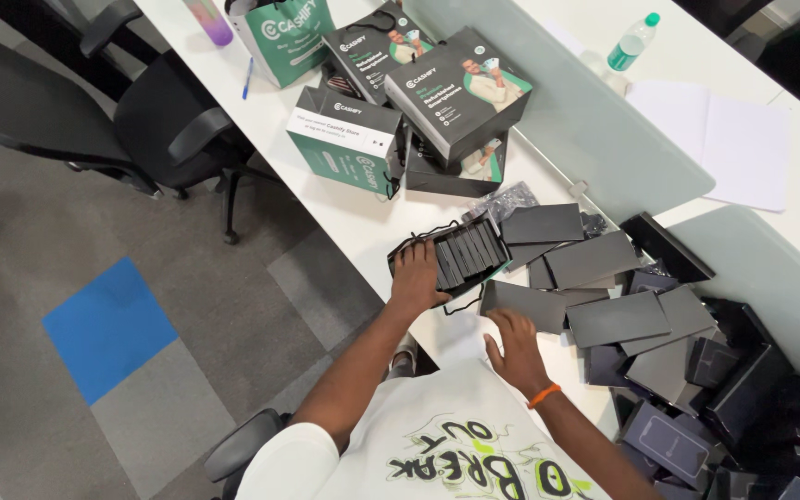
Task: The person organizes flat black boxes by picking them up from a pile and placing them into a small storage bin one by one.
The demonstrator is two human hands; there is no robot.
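My left hand (416, 276) lies on the near end of a black open bag (449, 256), fingers curled over its edge. The bag lies on the white table (344, 208) and holds several dark flat boxes standing in a row. My right hand (514, 345), with an orange band at the wrist, is spread flat with its fingertips at a dark grey flat box (526, 305) next to the bag. It holds nothing. More grey flat boxes (618, 318) are strewn just to the right of both hands.
Green-and-black paper carrier bags (456, 93) stand at the table's far side. A heap of dark boxes (743, 398) fills the right. A frosted divider panel (594, 139), white papers (743, 148), a green-capped bottle (630, 43) and a black office chair (168, 120) are nearby.
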